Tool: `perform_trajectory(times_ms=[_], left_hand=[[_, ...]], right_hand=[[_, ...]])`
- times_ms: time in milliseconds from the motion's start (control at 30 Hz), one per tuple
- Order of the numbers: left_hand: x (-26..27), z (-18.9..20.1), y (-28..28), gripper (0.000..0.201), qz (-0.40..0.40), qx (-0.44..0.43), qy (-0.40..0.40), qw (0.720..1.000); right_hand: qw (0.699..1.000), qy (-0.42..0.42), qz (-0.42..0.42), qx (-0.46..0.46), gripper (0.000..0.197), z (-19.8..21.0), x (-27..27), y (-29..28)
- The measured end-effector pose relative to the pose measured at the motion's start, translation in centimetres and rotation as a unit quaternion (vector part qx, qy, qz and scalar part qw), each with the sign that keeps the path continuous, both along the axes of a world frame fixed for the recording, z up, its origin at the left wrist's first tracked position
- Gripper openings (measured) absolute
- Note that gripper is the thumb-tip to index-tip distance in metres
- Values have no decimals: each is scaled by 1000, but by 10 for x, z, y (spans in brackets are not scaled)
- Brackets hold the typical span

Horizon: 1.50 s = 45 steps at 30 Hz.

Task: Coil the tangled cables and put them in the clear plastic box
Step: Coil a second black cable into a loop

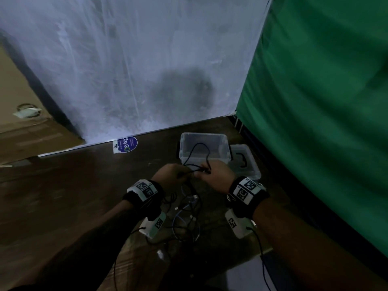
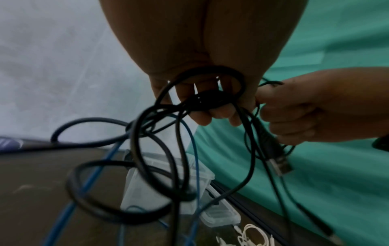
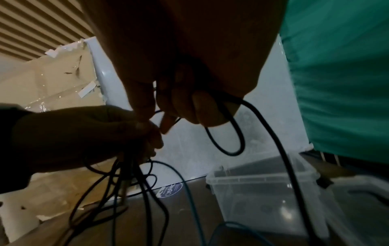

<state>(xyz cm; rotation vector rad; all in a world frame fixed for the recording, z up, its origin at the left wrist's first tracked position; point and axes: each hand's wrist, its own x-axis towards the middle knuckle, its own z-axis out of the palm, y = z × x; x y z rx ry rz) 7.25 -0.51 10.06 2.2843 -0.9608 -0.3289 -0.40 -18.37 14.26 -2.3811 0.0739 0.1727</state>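
My left hand and right hand meet above a dark wooden table, just in front of the clear plastic box. The left hand grips a bunch of black cable loops, which hang down together with a blue cable. My right hand pinches a thin black cable whose loop rises over the open box. A USB plug dangles below the right hand. More tangled black, blue and white cables lie on the table under my wrists.
The box's lid with a black handle lies right of the box. A green cloth hangs on the right and a white sheet stands behind the table. A blue round sticker marks the table's far edge.
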Motion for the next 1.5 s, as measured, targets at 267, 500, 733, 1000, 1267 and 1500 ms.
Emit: perform_trajectory(times_ms=[267, 500, 733, 1000, 1267, 1500], left_hand=[[15, -23, 18, 17, 37, 31, -20, 999], [20, -31, 15, 46, 88, -62, -18, 994], [14, -18, 8, 18, 164, -251, 199, 933], [24, -20, 13, 22, 286, -348, 268, 851], [27, -25, 17, 32, 310, -321, 212, 870], [31, -28, 14, 19, 346, -323, 370, 799]], right_hand=[[979, -112, -116, 128, 25, 30, 7, -10], [925, -170, -250, 230, 25, 26, 13, -23], [779, -133, -276, 547, 29, 33, 10, -27], [983, -67, -129, 108, 17, 5, 6, -36], [998, -37, -45, 1, 21, 8, 5, -32], [996, -55, -62, 28, 21, 11, 13, -25]])
